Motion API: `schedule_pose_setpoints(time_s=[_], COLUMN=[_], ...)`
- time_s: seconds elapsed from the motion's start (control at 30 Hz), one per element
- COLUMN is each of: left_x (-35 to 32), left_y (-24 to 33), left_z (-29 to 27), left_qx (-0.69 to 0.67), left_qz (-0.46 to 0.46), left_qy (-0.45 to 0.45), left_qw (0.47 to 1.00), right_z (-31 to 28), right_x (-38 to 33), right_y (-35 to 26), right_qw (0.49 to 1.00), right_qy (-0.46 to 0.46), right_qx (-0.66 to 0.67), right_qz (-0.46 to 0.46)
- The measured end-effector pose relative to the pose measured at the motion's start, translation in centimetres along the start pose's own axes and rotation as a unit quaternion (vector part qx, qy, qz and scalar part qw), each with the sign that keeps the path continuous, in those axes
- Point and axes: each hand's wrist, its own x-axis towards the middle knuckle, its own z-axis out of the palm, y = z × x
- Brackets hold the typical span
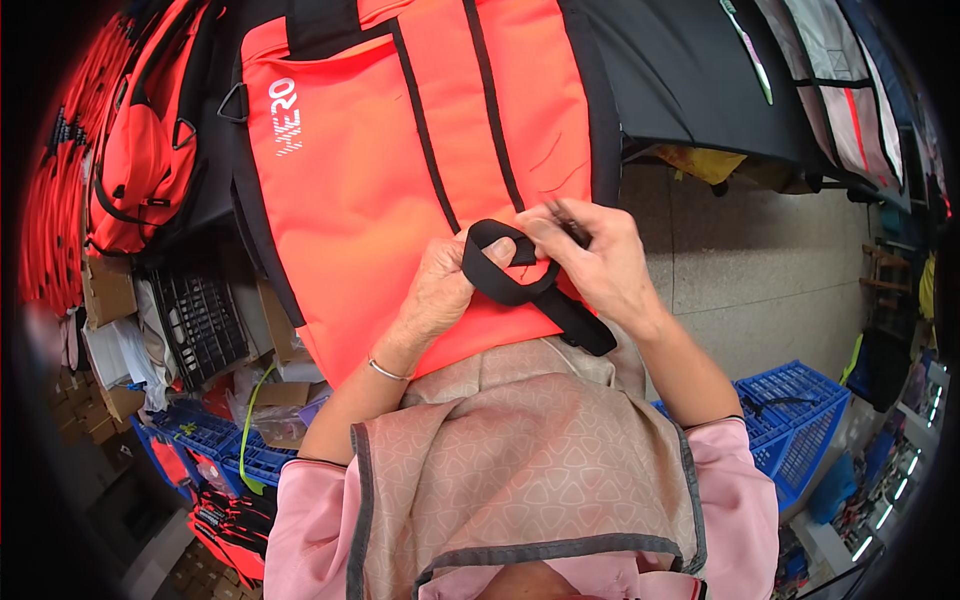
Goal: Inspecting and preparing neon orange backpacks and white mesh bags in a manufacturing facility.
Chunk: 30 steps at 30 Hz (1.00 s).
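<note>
A large bright orange-red bag (350, 220) with black sides and black trim lies in front of me, its near end at my lap. My left hand (440, 285) is closed on a black webbing strap (506, 291) bent into a loop, with the thumb inside the loop. On the loop's right side, my right hand (600, 255) is closed with its fingertips pinched together. A small dark object (571, 228) sits in that hand; fingers cover most of it, so its kind is unclear. Loose dark threads lie on the fabric just beyond the hands. The strap's free end hangs toward my apron.
Another orange-red bag (150, 165) rests at the left, beside a stack of orange-red pieces (65, 200). Blue plastic crates (800, 400) stand low at right. A toothbrush (748, 50) lies on the black-covered surface (660, 70) at upper right. Cardboard and a black basket (200, 320) sit at left.
</note>
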Motion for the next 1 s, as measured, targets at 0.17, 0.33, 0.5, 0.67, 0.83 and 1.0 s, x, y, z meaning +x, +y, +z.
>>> schedule_pose_setpoints(time_s=[0.17, 0.33, 0.5, 0.67, 0.83, 1.0], left_x=[0.4, 0.0, 0.1, 0.5, 0.7, 0.4], left_y=[-0.4, 0.3, 0.1, -0.1, -1.3, -1.1], left_z=[-0.2, 0.3, 0.4, -0.5, -0.4, -0.1], left_qx=[-0.002, -0.028, 0.012, 0.025, 0.061, 0.078], left_qz=[0.003, -0.011, 0.017, -0.019, 0.063, 0.082], left_qy=[-0.014, -0.021, 0.001, -0.030, -0.011, -0.008], left_qw=[1.000, 0.999, 1.000, 0.999, 0.996, 0.994], right_z=[-0.6, -1.1, -1.4, -0.7, -2.6, -3.5], right_x=[-2.8, -2.5, -1.7, -1.9, -4.0, -4.3], right_y=[1.4, 1.1, 1.0, 2.5, 0.3, 0.7], right_qw=[0.947, 0.898, 0.811, 0.827, 0.981, 0.995], right_qy=[-0.025, -0.048, -0.111, -0.077, -0.173, -0.040], right_qx=[-0.194, -0.306, -0.402, -0.437, 0.082, -0.041], right_qz=[-0.255, -0.312, -0.410, -0.345, -0.009, -0.081])
